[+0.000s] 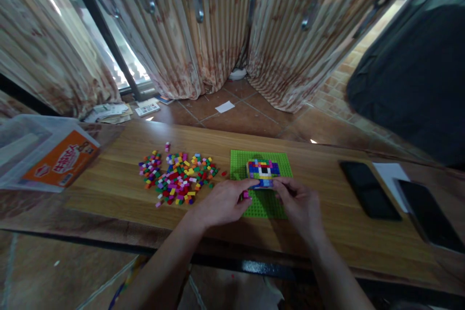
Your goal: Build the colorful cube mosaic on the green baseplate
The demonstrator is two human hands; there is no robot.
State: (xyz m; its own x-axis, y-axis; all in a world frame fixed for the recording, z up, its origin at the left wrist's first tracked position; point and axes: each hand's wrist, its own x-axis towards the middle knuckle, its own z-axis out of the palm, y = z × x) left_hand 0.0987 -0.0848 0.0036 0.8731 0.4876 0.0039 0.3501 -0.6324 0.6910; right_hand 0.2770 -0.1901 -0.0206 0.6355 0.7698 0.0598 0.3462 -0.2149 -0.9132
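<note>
A small structure of multicoloured toy building bricks (pixel 271 166), with a white ring round a dark square in its top, sits over the green studded baseplate (pixel 240 159). My left hand (pixel 225 202) is closed at the structure's near left corner, its fingertips against the side. Tucked beneath those fingers is a pink brick (pixel 246 194); whether it is gripped or only touched I cannot tell. On the near right corner, my right hand (pixel 301 203) pinches the structure between thumb and fingers. The undersides of both hands and the structure's near base are partly hidden.
Loose coloured bricks (pixel 178 177) lie spread to the left, with one red brick (pixel 224 173) near the baseplate. At far left stands a clear plastic box (pixel 54 128) with an orange label. Two dark phones (pixel 370 189) and white paper (pixel 390 174) are on the right.
</note>
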